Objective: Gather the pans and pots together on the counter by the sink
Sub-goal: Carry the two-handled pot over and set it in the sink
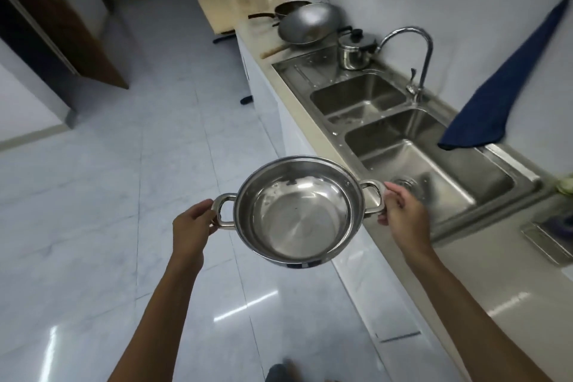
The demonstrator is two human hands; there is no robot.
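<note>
A person carries an empty two-handled steel pot [297, 211] at lower centre of the frame, out over the floor [108, 195] and just off the front edge of the table [483, 282]. The left hand [192, 226] has its fingers closed around the left loop handle; the right hand [403, 214] pinches the right loop handle between thumb and fingers. The pot tips slightly toward the camera.

The other cookware is already grouped at upper centre: a steel wok [310, 25] with a dark frying pan [288, 8] behind it, and a small lidded saucepan [356, 53] on the sink's draining board, touching or just beside the wok.

Likely risks: the right-hand hold looks light, so a swing toward the table could let that handle slip and drop the pot on the tiles. Setting it down near the wok could knock the wok's long handle, which juts past the table front, or nudge the saucepan toward the near basin of the double sink [434, 170]. The curved tap [412, 49] stands over the basins and could catch a raised rim.

Open room: the floor path along the cabinet fronts is free. Bare table left of the wok, at upper centre, looks the roomiest landing spot; the draining board is narrow. A blue cloth [502, 96] hangs at right, well clear.
</note>
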